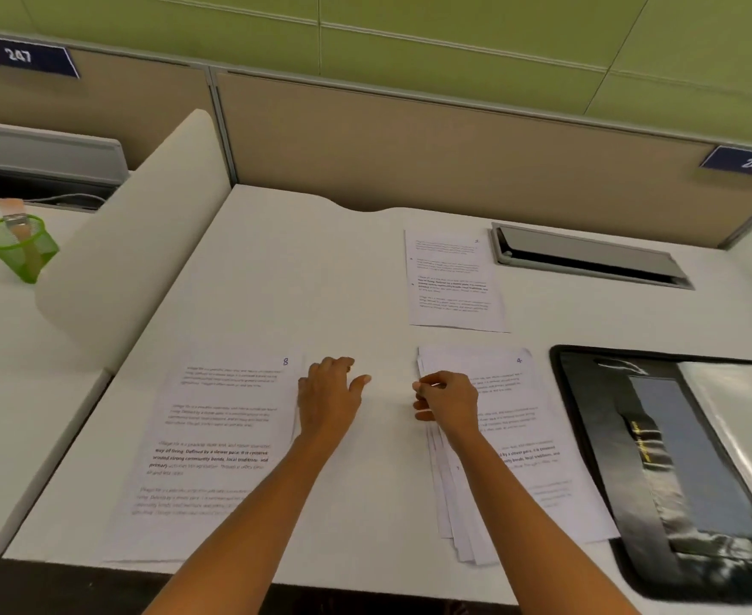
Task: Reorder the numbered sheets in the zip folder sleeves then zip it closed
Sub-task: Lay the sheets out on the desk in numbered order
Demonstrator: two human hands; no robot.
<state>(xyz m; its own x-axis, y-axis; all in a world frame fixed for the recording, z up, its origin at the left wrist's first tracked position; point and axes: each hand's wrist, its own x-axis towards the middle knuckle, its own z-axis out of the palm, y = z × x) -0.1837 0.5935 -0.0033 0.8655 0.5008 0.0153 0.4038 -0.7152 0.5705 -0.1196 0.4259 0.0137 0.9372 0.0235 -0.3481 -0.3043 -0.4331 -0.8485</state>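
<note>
Sheet stack (538, 459): thin, limp, slippery; judged best lifted by left edge.
Right hand (447, 401): pinched that edge.
Left hand (329, 392): rested slack-fingered at the edge of sheet 8 (214, 437).

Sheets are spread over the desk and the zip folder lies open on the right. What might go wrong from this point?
1. The right hand pinches the left edge of the fanned stack, so it may lift several sheets at once and muddle the order.
2. The stack's lowest sheets lie close to the front edge of the desk and could slide off if nudged.

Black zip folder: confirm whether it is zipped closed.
No, the black zip folder lies open, its clear plastic sleeve exposed.
</note>
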